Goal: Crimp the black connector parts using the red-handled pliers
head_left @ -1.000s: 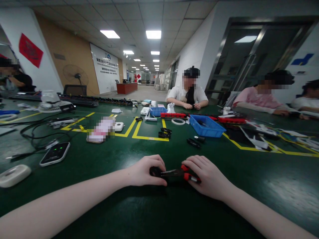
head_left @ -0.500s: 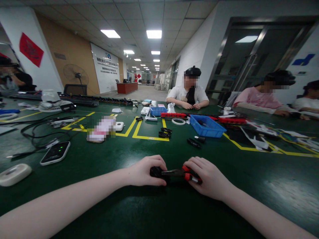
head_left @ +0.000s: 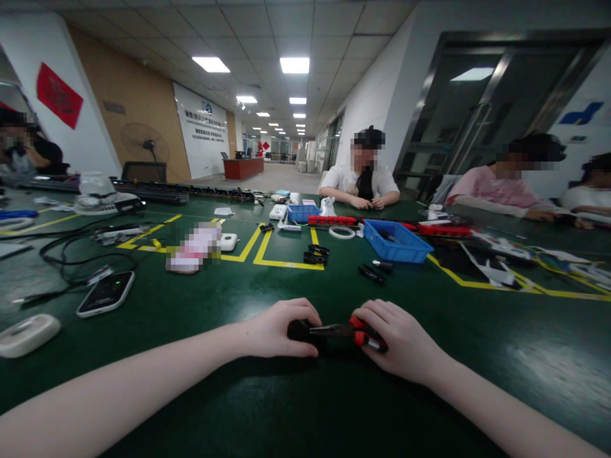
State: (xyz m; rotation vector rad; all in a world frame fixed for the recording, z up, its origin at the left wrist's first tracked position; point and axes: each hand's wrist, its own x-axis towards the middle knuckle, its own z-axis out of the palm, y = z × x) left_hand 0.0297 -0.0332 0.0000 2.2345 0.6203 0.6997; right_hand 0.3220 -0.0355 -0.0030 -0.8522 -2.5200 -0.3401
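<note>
My left hand (head_left: 278, 329) is closed over a small black part (head_left: 300, 330) and presses it onto the green table (head_left: 305, 407). My right hand (head_left: 398, 340) grips red-handled pliers (head_left: 356, 334). The metal jaws of the pliers point left and meet the black part between my two hands. Both forearms rest on the table near its front edge.
Several small black parts (head_left: 316, 254) lie inside yellow floor-tape marks ahead. A blue bin (head_left: 396, 242) stands to the right of them, a phone (head_left: 105, 292) and cables to the left, a white device (head_left: 26, 333) at the far left. Other people sit across the table.
Both hands stay in place; my left fingers have closed slightly further over the black part.
</note>
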